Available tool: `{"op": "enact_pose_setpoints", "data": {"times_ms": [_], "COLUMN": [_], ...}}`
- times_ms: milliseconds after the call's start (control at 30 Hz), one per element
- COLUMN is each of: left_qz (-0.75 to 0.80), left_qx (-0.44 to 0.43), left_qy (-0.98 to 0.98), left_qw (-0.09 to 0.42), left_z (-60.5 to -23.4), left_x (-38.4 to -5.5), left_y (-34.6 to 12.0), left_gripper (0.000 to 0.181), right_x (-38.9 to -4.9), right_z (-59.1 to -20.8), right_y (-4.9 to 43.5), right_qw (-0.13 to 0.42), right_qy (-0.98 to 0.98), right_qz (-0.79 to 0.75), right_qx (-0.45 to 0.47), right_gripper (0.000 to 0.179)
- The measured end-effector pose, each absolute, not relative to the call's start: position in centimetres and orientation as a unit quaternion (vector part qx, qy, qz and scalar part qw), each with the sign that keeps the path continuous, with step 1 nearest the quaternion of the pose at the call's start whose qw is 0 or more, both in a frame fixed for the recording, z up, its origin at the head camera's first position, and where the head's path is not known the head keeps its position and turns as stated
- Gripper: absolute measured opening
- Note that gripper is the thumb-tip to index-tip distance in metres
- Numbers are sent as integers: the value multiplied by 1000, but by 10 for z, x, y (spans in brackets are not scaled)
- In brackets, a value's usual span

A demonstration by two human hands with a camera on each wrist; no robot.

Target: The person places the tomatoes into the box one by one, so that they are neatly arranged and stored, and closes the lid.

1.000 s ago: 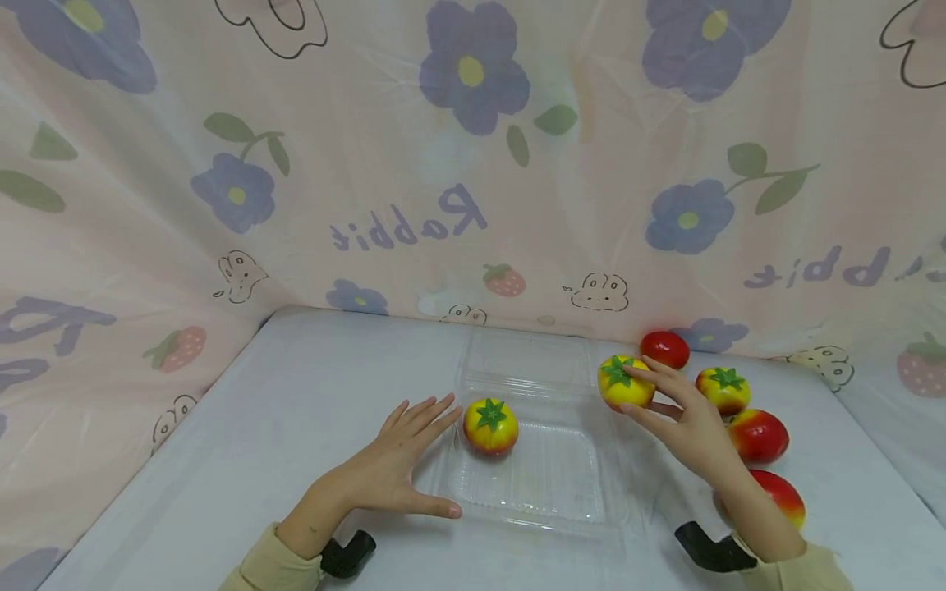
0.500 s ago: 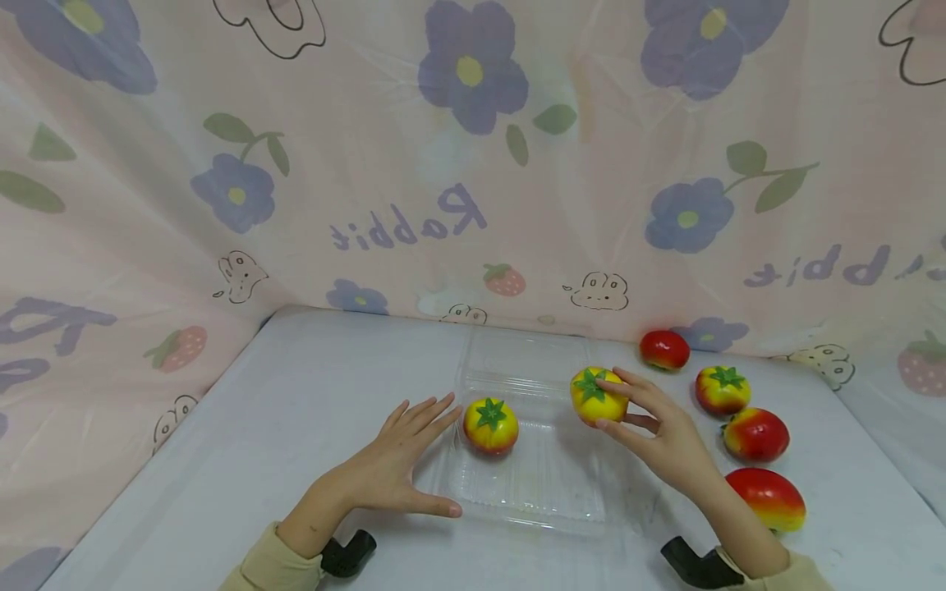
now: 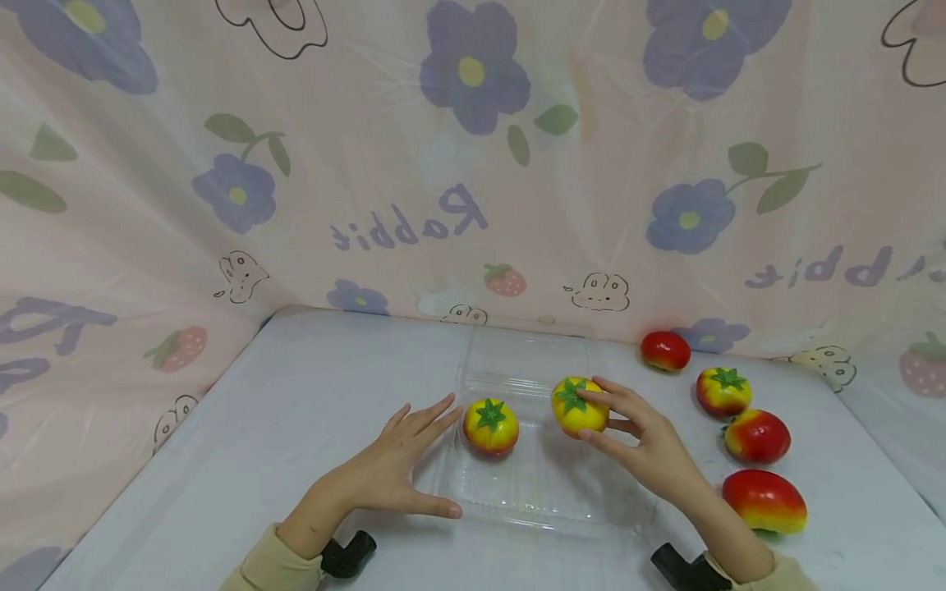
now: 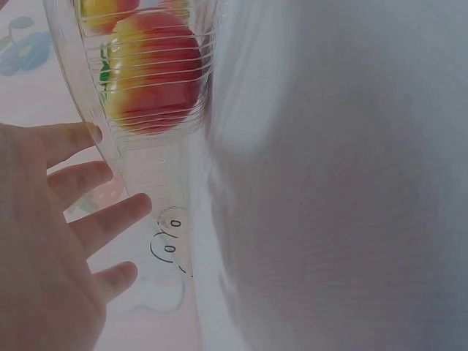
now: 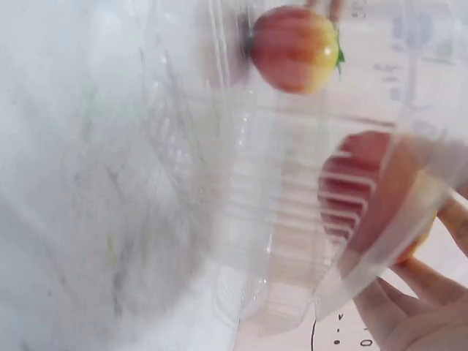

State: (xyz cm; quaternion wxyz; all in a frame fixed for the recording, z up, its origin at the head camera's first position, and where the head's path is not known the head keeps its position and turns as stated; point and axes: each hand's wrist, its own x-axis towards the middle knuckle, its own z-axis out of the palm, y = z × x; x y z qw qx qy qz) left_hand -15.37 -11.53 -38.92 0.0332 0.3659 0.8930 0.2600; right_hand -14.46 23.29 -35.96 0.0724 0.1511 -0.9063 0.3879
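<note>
A clear plastic clamshell box [image 3: 543,510] lies opened out in the middle of the table, its lid [image 3: 528,355] at the back. In its left part sits a yellow-and-red toy tomato [image 3: 491,428] with a green star-shaped calyx. My right hand [image 3: 646,447] holds a second toy tomato [image 3: 572,414] between thumb and fingers over the right part of the box. The right wrist view shows this held tomato [image 5: 358,186] through the clear wall. My left hand [image 3: 399,464] is spread, fingertips at the box's left rim, as the left wrist view also shows.
Several red-and-yellow toy fruits stand along the right side: a red one [image 3: 665,351] at the back, one with a green star [image 3: 723,391], another [image 3: 757,436], and the nearest [image 3: 764,501] beside my right forearm. A patterned curtain [image 3: 414,164] hangs behind the white table [image 3: 318,369].
My right hand has carried its toy tomato leftward and toward me, from beside the box's right edge to over the box. My left hand has stayed in place.
</note>
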Motion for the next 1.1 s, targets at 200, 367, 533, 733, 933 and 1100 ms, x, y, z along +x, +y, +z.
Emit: {"op": "enact_pose_setpoints", "data": {"times_ms": [200,367,533,733,933,1100], "left_qz": [264,270,268,264,261,261], "left_qx": [354,345,344,340,337,340], "left_qy": [896,897,898,900,902,902], "left_qw": [52,60,61,64,63,61], "left_z": [-389,-390,-391,-391,-390,-391], "left_x": [-154,-154,-154,-155,-154,-154], "left_y": [-114,-114,-115,-115,-114,-114], "left_gripper": [111,110,110,109,110,109], "right_x": [-143,-144,-146,-145,-148,-149], "right_z": [-362,-365,-367,-370,-375,-376], "right_y": [228,222,218,214,211,209], "right_qw": [63,50,41,30,29,26], "right_qy": [-901,-898,-892,-890,-885,-883], "right_qz": [394,401,411,411,414,411], "right_qx": [167,173,183,194,211,225], "right_gripper": [46,45,45,43,41,41]}}
